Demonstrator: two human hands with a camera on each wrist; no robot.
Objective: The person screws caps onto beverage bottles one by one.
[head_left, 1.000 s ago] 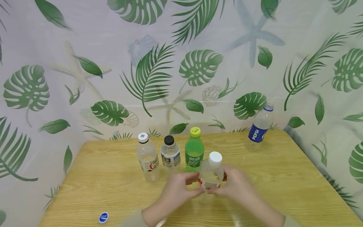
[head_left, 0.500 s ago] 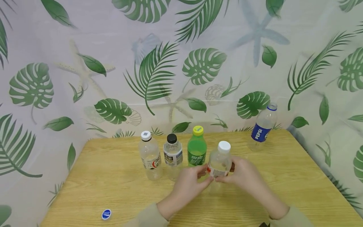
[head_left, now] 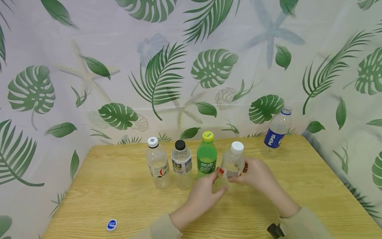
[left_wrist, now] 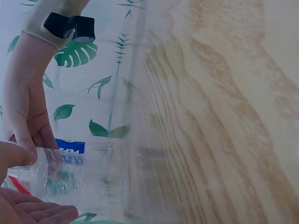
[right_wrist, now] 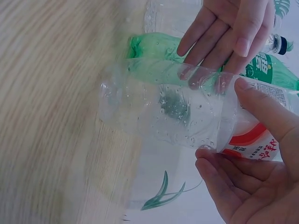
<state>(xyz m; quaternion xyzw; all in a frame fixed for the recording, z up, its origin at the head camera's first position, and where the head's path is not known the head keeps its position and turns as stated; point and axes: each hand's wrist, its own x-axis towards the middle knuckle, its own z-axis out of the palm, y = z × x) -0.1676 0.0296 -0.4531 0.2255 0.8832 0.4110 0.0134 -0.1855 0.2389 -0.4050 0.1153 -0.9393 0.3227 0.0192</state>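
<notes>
A clear plastic bottle [head_left: 233,161] with a white cap and a red-and-white label is upright over the table, to the right of a green bottle [head_left: 207,156]. My right hand [head_left: 256,175] grips it around the label, thumb on the near side and fingers on the far side. Droplets cling inside its wall in the right wrist view. My left hand [head_left: 204,192] is at the bottle's left side, thumb and fingers spread apart. In the right wrist view, the left hand's fingers [right_wrist: 212,44] extend loosely alongside the bottle, between it and the green one.
Left of the green bottle stand a black-capped bottle [head_left: 181,166] and a white-capped bottle [head_left: 158,166]. A capless Pepsi bottle [head_left: 274,136] is at the back right, near the patterned curtain [head_left: 167,30]. A blue cap [head_left: 111,225] lies at front left on the table [head_left: 134,202].
The clear bottle has moved away from the person and slightly right, into line beside the green bottle. My left hand's fingers have loosened from it, while my right hand keeps its grip.
</notes>
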